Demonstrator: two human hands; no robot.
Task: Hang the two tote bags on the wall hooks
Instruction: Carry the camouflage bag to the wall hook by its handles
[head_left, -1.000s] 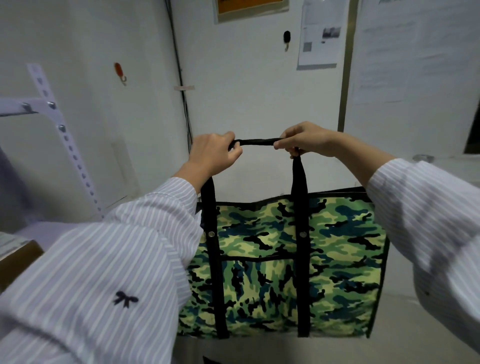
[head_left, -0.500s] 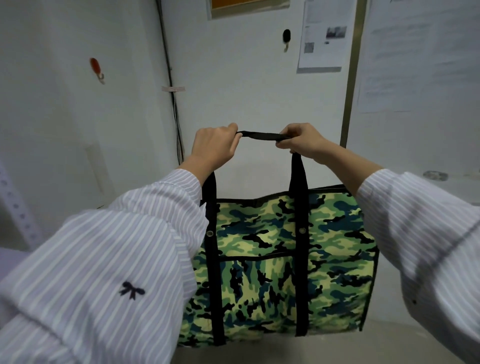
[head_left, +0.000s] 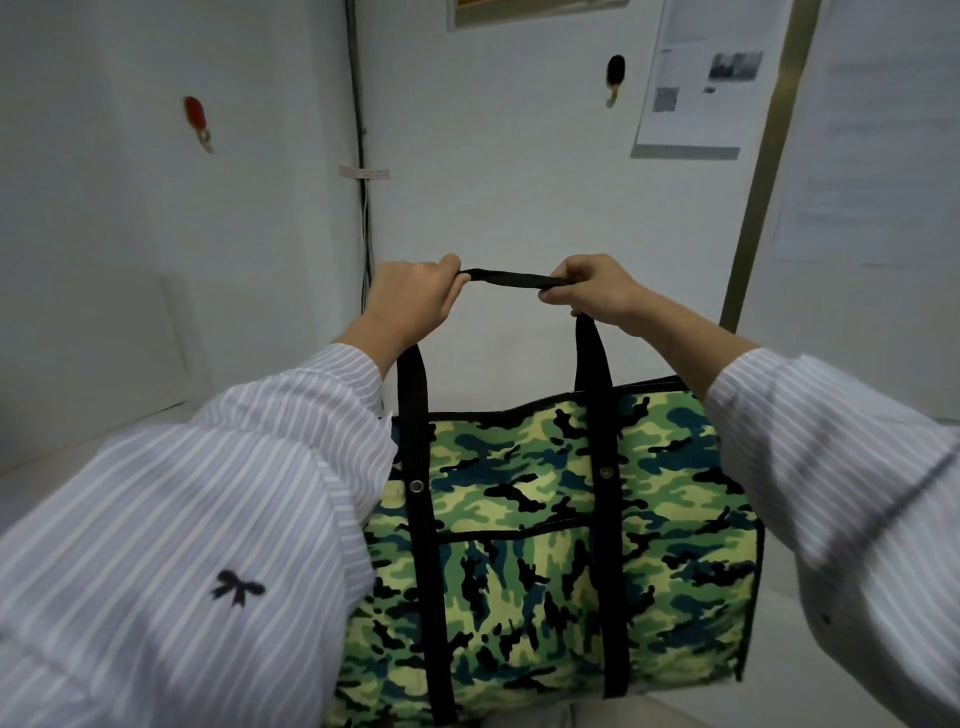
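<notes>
Well above taut handle (head_left: 511, 278), apparently a hook (head_left: 615, 78)

**Count at the wall corner**

One camouflage tote bag (head_left: 545, 545). Two wall hooks: one red hook (head_left: 196, 117), one black hook (head_left: 615, 78). Two hands: left hand (head_left: 410, 301), right hand (head_left: 597, 293). Two metal studs (head_left: 416, 486) on the bag straps. Two paper notices (head_left: 696, 78). One cable (head_left: 358, 156). One bow (head_left: 237, 590) on a sleeve.

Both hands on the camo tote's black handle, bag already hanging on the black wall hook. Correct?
One thing is wrong: the bag is not on the hook. In the head view the left hand and right hand do grip the black handle, but the camo tote is held in the air below the black hook, with bare wall between them.
</notes>
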